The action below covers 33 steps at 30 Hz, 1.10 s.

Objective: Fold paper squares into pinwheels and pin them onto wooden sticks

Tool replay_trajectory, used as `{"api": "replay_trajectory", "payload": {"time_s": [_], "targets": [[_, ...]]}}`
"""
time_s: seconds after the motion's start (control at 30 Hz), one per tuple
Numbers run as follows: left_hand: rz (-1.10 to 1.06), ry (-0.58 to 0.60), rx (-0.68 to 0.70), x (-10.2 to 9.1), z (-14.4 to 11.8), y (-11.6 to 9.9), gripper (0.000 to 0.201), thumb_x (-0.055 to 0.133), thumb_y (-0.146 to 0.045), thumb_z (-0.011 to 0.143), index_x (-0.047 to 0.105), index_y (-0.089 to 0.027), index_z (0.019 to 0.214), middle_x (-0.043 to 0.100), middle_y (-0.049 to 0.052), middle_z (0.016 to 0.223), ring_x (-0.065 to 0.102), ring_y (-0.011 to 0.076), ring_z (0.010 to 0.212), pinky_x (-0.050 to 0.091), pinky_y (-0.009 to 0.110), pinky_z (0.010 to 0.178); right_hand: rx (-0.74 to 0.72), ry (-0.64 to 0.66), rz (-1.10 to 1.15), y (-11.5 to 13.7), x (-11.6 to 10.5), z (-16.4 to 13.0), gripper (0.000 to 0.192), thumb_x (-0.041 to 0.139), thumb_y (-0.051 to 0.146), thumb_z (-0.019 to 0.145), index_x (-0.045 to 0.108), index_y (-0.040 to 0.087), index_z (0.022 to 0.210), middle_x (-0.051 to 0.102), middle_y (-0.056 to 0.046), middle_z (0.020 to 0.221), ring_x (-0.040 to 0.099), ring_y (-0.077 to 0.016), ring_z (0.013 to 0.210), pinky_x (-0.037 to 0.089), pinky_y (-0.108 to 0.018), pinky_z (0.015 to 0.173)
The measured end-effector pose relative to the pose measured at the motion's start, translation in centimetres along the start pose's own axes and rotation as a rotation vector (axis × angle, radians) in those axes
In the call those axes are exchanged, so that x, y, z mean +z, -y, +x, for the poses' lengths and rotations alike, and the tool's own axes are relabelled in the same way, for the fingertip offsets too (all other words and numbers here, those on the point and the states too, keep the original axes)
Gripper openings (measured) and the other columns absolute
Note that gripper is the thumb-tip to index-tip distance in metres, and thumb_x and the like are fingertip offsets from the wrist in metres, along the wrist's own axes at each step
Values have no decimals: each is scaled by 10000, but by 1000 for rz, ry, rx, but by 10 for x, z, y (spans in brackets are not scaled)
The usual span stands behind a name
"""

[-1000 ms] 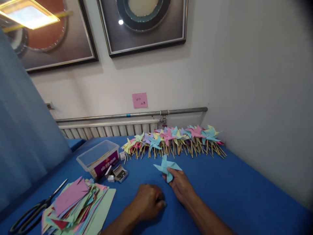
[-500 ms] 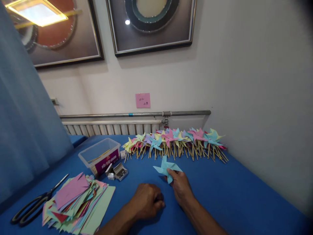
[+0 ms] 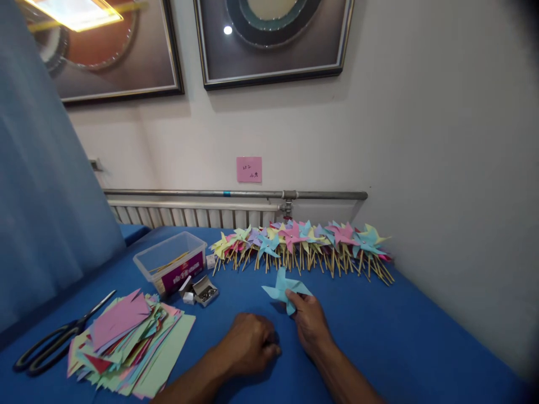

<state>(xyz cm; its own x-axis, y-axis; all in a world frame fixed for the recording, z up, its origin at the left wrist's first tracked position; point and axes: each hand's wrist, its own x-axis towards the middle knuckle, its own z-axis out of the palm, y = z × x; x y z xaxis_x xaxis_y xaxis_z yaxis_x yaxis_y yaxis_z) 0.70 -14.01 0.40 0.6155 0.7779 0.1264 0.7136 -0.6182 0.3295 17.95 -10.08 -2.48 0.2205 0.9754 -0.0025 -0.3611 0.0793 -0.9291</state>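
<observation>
Here, near the middle of the blue-covered table [image 3: 400, 331], the right hand [image 3: 310, 322] pinches a light-blue folded paper pinwheel head [image 3: 285, 287] by one vane, while the left hand [image 3: 249, 342], curled shut beside it, hides whatever it holds; the flimsy, crease-prone paper probably wants a light fingertip hold near its centre.

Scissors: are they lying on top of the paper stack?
No, the scissors lie on the blue table, left of the paper stack.

Left hand [image 3: 249, 343] curled into a loose fist, knuckles up, forearm angling in from bottom centre. Right hand [image 3: 310, 321] just beside it, fingers [image 3: 295, 299] pinched together at the tips, forearm running back to lower right.
</observation>
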Motion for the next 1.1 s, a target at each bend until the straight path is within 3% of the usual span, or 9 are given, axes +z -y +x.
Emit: {"api": "replay_trajectory", "payload": {"time_s": [0.37,0.43,0.6,0.67,0.83,1.1], "targets": [[44,49,17,-8,0,2,131,656,-320,843,761,-248,874,777,49,923,699,217,843,452,305,731,55,-30,-22,-2,-3,5,268,837,407,601,747,215,765,746,-29,678,674,-247,686,482,-334,655],[103,20,-64,-18,1,11,158,627,-314,858,756,-227,879,771,80,927,704,227,834,457,314,733,70,12,-23,-1,-3,5,254,836,400,600,743,212,743,745,-33,681,680,-254,707,484,-335,659],[304,-143,-519,-58,-2,49,289,477,-270,932,743,-160,957,750,149,999,712,286,907,485,356,766,96,-27,-25,0,-1,2,265,857,355,586,749,203,775,741,-20,682,671,-230,689,496,-327,661],[345,-159,-632,-69,-6,65,332,426,-241,948,745,-155,983,749,155,1000,716,298,912,498,365,762,92,-34,-19,-1,0,2,282,858,354,589,749,196,795,741,-16,688,660,-217,659,497,-323,645],[360,-58,-708,-73,-13,87,326,452,-160,911,752,-144,1038,741,184,1097,706,305,1009,510,353,817,56,-14,5,-1,3,0,239,840,358,608,727,197,743,730,-4,692,644,-194,634,493,-308,622],[339,20,-765,-72,-12,94,328,481,-225,891,761,-137,1037,749,203,1119,704,329,1037,513,367,827,65,-2,5,-2,2,-2,235,832,372,630,728,202,755,747,-8,720,658,-211,669,498,-314,630]]}}
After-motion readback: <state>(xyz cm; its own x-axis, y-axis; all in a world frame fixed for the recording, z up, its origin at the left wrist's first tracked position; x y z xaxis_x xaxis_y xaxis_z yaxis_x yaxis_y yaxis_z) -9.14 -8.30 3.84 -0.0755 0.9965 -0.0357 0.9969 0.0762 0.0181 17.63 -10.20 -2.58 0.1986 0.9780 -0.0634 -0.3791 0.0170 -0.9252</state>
